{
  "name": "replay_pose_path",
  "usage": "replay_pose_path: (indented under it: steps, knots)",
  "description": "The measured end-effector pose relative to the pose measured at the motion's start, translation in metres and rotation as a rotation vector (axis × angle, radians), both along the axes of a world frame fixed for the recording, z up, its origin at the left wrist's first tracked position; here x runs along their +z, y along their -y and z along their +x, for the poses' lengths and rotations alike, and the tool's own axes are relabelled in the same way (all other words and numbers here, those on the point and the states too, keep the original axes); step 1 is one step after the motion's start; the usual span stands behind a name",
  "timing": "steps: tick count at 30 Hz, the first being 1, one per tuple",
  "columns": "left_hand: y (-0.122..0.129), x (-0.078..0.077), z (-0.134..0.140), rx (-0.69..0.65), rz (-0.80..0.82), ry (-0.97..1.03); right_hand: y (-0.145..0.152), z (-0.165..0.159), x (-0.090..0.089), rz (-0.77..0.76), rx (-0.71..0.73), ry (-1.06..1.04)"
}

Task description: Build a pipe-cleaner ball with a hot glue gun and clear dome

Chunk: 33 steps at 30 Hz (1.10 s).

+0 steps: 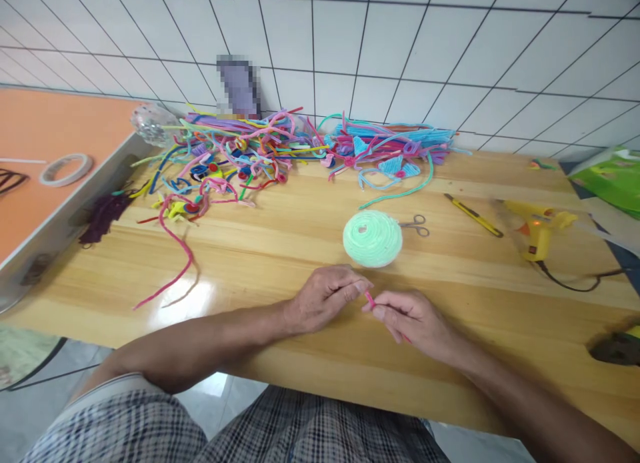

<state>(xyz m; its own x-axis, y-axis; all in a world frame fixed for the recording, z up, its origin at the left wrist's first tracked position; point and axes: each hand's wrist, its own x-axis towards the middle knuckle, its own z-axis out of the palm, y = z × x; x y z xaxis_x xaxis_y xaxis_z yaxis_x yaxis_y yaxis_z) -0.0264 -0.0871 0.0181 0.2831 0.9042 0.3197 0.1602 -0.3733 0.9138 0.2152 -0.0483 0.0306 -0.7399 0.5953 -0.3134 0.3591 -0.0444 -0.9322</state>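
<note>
Between my two hands is a short stretch of pink pipe cleaner (369, 299). The fingertips of my left hand (330, 297) are closed on its upper end. My right hand (411, 319) pinches it just below, and a bit of pink shows under the palm. Most of the pipe cleaner is hidden by the right fingers. Just beyond the hands lies a pale green coiled disc (373, 239) wound in rings. A pair of scissors (419, 225) sticks out from behind it, only the handles and part of the shank showing.
Colourful pipe cleaners (280, 139) are heaped along the wall. One long pink pipe cleaner (183, 246) trails toward the front left. On the right lie a yellow utility knife (474, 215) and a yellow glue gun (537, 233) with a lit orange light and cord. Pliers (615, 347) sit at the right edge.
</note>
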Motion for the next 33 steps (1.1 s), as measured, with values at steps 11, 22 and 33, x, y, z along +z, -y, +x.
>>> replay_pose_path:
  steps: [11,22,33]
  knots:
    - [0.005,0.016,0.001,0.103,-0.291,0.158,0.002,-0.003,0.001,0.203,0.014,0.006]
    - [0.004,0.01,0.001,0.271,-0.227,0.168,-0.001,0.003,-0.003,0.753,0.051,-0.201]
    - [-0.001,-0.012,-0.007,0.405,0.215,0.118,-0.012,0.004,0.0,0.742,-0.214,-0.225]
